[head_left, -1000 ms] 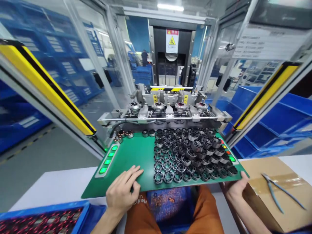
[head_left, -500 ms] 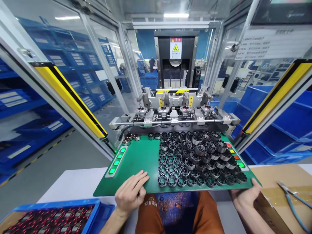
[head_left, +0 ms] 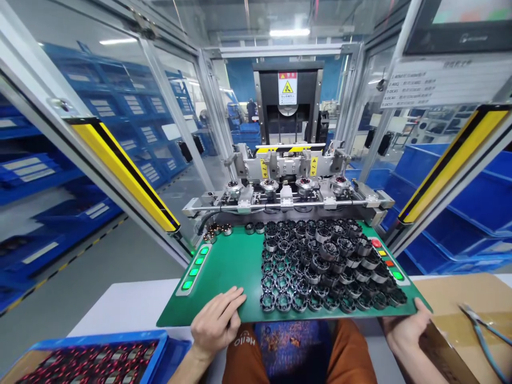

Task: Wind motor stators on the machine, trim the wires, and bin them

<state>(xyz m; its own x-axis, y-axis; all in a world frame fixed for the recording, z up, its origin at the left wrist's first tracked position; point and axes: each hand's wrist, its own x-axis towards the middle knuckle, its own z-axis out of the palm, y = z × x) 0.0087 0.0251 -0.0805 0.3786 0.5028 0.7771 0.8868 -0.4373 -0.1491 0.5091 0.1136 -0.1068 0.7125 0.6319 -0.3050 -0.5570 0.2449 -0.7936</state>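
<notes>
Only the viewpoint had shifted: the dark toothed metal rings (head_left: 320, 264) stayed heaped on the right of the flat green board (head_left: 236, 266), the empty left hand (head_left: 217, 321) lay loosely at its front edge, and the right hand (head_left: 408, 326) touched its right corner, grip unclear, suggesting a pause.

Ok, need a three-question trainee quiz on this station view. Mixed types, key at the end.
1. Which hand is at the near right corner of the green board?
2. The pliers lie on: A) the green board; B) brown cardboard; C) a blue bin.
3. True or false: the black rings are heaped mainly on the left half of the green board.

Key: 1. The person's right hand. 2. B. 3. False; they are mainly on the right half.
</notes>
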